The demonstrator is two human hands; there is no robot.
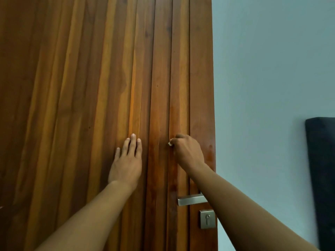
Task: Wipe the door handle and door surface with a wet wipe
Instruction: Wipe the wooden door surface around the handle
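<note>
1. My right hand (187,152) curls round the wipe (170,143), holding it against the door (72,87).
2. My left hand (126,160) lies flat beside it, fingers straight.
3. The handle (191,200) sits below my right hand, lying sideways.

Both our bare forearms stretch up and forward. Our left hand (126,161) lies flat, fingers straight and close together, pointing up; our right hand (187,152), just beside it and apart, curls its fingers round a wet wipe (170,143), only a white sliver showing.
</note>
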